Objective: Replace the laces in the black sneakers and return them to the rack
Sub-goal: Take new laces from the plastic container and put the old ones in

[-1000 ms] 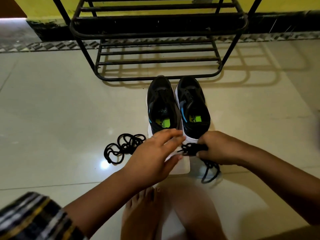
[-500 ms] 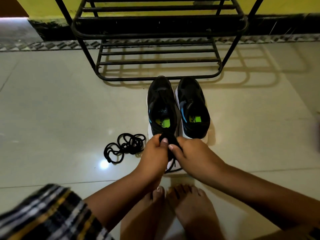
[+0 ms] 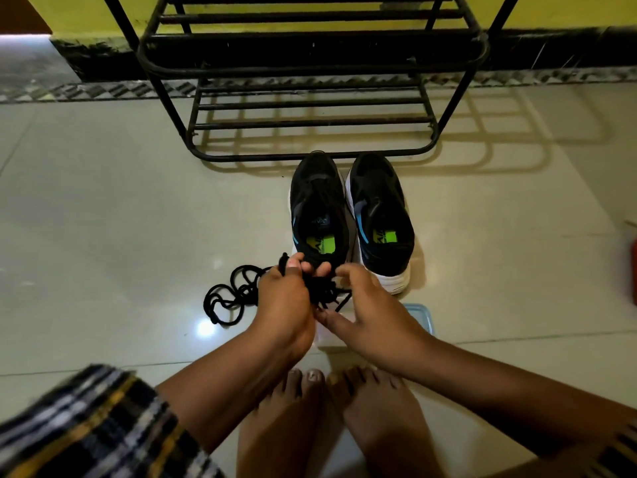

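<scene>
Black lace (image 3: pixel 319 288) bunched btwn both hands: left hand (image 3: pixel 284 298) fingers curled round it, one end poking above thumb; right hand (image 3: pixel 370 308) fingers bent, touching bundle. Black sneakers (image 3: pixel 351 219) just beyond fingertips.

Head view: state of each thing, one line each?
left sneaker: upright on floor, unlaced
right sneaker: upright beside it, unlaced
held lace: bunched, in both hands
loose lace: coiled on floor, untouched
rack: no shoes on the shelves in view
left hand: pinches lace end
right hand: fingers curled at the bunch
container: on floor, mostly hidden
</scene>
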{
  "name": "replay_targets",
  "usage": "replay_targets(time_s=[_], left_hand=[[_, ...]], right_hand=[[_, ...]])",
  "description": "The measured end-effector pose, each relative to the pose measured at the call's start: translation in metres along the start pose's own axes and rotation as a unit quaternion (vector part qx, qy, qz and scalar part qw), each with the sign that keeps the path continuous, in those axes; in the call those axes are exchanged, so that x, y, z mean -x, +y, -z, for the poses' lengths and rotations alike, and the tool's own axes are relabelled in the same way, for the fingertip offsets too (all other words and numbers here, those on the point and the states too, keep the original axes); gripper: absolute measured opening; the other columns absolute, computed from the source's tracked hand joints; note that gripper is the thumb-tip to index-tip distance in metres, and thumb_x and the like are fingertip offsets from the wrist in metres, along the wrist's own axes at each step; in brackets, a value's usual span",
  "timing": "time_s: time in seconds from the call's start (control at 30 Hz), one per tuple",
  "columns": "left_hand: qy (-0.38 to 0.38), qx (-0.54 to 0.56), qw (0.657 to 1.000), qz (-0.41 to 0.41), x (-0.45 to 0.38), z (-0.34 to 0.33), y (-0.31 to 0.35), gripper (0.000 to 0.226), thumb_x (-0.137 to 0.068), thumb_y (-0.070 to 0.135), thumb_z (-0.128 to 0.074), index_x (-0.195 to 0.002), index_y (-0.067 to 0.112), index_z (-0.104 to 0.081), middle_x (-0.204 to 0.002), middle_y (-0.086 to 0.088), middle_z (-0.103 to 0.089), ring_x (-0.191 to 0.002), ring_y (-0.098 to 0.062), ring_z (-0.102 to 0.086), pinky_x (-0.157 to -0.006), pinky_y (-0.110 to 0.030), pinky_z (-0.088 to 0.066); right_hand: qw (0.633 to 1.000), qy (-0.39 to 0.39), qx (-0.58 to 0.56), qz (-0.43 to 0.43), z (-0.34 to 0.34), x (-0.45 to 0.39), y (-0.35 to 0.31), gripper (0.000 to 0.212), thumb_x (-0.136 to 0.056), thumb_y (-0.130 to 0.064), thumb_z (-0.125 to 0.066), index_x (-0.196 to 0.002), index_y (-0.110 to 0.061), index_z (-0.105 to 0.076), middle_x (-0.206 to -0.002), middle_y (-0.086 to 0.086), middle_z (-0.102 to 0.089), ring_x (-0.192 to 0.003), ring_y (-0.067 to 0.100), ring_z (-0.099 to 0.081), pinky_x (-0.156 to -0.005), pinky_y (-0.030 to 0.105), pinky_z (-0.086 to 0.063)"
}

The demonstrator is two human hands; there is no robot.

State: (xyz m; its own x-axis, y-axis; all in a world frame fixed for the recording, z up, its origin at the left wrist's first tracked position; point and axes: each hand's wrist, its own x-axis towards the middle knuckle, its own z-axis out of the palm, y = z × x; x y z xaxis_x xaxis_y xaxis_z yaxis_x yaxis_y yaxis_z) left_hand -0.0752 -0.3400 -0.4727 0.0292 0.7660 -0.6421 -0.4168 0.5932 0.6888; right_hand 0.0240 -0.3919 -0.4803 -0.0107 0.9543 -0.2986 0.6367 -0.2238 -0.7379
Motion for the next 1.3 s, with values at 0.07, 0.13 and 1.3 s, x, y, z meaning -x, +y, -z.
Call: replay_targets(time_s=[0.07, 0.13, 1.3], left_hand=[[-0.007, 0.009, 1.000, -0.008, -0.001, -0.002, 0.000, 0.026, -0.104, 0.016, -0.031, -0.086, 0.010, -0.049, -0.065, 0.000, -0.046, -0.060, -0.013, -0.055, -0.057, -0.028, -0.053], [-0.007, 0.009, 1.000, -0.019, -0.001, -0.002, -0.002, 0.025, -0.104, 0.016, -0.032, -0.086, 0.012, -0.050, -0.064, 0.002, -0.043, -0.055, -0.011, -0.045, -0.057, -0.025, -0.045], [-0.344, -0.726, 0.516, -0.297, -0.060, 0.057, -0.072, 0.074, -0.088, 0.012, -0.045, -0.149, 0.010, -0.004, -0.128, -0.019, -0.055, -0.115, -0.031, -0.053, -0.097, -0.041, -0.042]], right_hand=[[0.963, -0.101, -0.228, -0.101, -0.004, 0.001, -0.001, 0.052, -0.092, -0.031, -0.058, -0.134, -0.023, -0.029, -0.115, 0.004, -0.057, -0.059, 0.010, -0.058, -0.048, 0.019, -0.045], [0.919, -0.145, -0.339, -0.137, -0.007, 0.003, -0.001, 0.037, -0.095, -0.024, -0.053, -0.129, -0.019, -0.038, -0.084, 0.007, -0.063, -0.041, 0.010, -0.049, -0.036, 0.019, -0.035], [0.998, 0.044, 0.005, 0.043, 0.013, -0.008, 0.073, 0.012, -0.080, -0.003, -0.067, -0.083, -0.014, -0.072, -0.078, -0.005, -0.069, -0.072, 0.001, -0.061, -0.070, 0.015, -0.045]])
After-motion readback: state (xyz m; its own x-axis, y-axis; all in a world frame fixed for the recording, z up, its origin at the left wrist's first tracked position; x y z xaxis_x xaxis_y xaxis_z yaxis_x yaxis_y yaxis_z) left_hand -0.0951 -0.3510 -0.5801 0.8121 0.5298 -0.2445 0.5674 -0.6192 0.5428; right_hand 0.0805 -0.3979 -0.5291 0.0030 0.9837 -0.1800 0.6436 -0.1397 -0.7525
